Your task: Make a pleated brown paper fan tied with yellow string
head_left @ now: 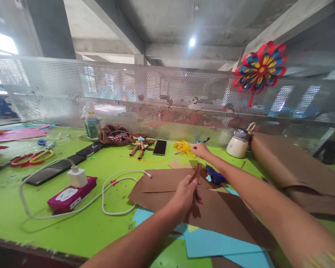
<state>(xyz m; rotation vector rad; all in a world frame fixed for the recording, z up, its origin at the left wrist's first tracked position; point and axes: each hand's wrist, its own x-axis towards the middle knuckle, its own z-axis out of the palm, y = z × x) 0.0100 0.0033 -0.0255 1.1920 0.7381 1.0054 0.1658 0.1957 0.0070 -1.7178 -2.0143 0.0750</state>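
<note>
My left hand (186,191) is closed round a rolled brown paper tube (198,170), held tilted above a large sheet of brown paper (162,180). My right hand (201,150) reaches farther forward, its fingers drawn together at the right edge of a pile of yellow string (183,147). Whatever lies between those fingertips is too small to make out. Just behind that hand a dark pen (205,140) shows. Under my right forearm lies a blue glue gun (216,175), partly covered.
Light blue paper (212,242) sticks out below the brown sheet. On the left are a purple power strip (72,195) with a white cable, phones, and scissors (39,157). Paper tubes (141,149), a black phone (160,147), a cream pot (238,143) and a perforated screen (156,93) stand behind.
</note>
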